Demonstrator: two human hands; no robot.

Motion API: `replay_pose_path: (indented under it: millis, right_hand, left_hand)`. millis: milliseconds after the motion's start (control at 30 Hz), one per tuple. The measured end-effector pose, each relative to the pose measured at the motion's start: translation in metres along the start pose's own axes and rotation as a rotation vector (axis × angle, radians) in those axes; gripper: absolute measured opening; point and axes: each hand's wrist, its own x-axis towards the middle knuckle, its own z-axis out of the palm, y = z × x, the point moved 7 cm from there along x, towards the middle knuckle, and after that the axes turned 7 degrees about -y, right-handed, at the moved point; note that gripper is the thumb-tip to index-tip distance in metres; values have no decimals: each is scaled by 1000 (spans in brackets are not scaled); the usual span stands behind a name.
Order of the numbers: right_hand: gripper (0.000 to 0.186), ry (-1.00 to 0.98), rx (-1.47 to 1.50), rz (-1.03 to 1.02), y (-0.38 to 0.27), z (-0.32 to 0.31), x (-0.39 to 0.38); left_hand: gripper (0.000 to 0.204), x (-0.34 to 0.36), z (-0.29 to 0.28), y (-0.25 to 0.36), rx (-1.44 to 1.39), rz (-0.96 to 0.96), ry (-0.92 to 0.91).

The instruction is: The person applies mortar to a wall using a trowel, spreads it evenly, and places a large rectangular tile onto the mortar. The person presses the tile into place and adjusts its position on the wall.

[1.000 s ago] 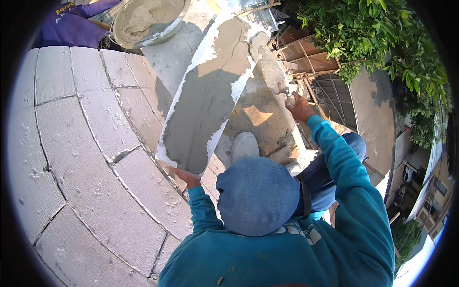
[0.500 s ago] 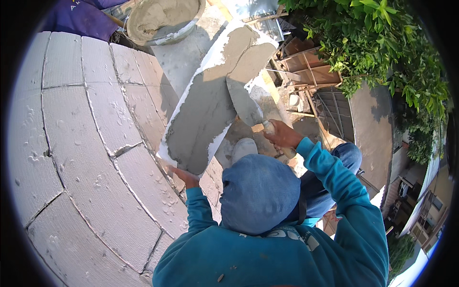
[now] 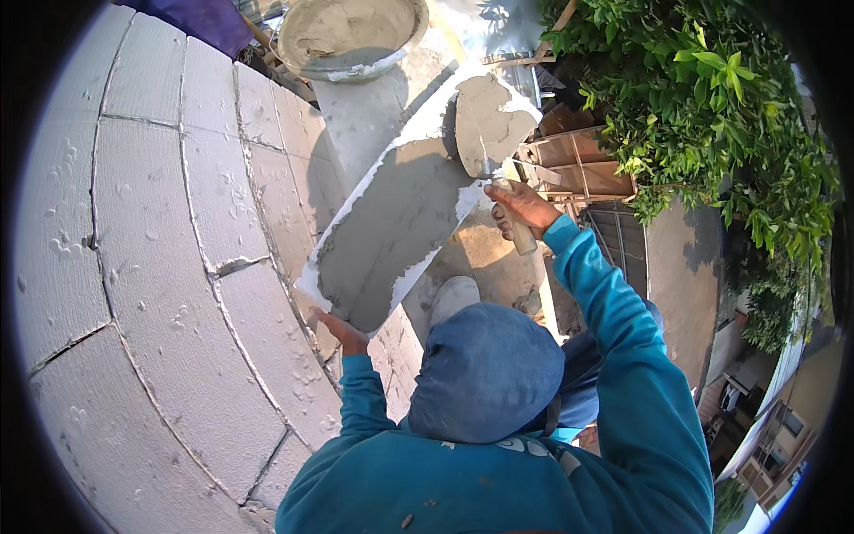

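Left hand (image 3: 345, 335) meets the near short edge of a long white block (image 3: 418, 125), its visible fingers extended toward the near left corner; part of the hand is hidden, so whether it grips cannot be told. Right hand (image 3: 527, 212) is wrapped around the pale handle of a trowel (image 3: 486, 153), whose blade lies over the far end of the block, by the far right corner. Grey mortar (image 3: 391, 236) coats most of the block's top, with white showing along both long edges and at the far left corner.

Half a second ago the blade crossed the right long edge around its middle; now it is farther up, and the right hand has moved with it. The left hand has stayed at the near edge.

Beyond the far part of the left long edge is a concrete slab (image 3: 356, 125), with a tub (image 3: 356, 73) of mortar set apart from the block. A pale jointed wall (image 3: 151, 231) runs near the left side. Off the right long edge, a strip of concrete floor (image 3: 485, 245) gives room beside a grey shoe (image 3: 452, 295). Wooden frames (image 3: 578, 160) stand near the far right corner.
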Motion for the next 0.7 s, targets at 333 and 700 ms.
replay_pose_path:
  millis: [333,700]
  right_hand:
    - [35,126,-211,-64,-55,-13,-6]
    - [44,108,-713,-59,-13,31,-10]
  left_hand:
    - [86,-5,12,2,-64,10,-10]
    - [86,-1,15,7,-142,41,-43]
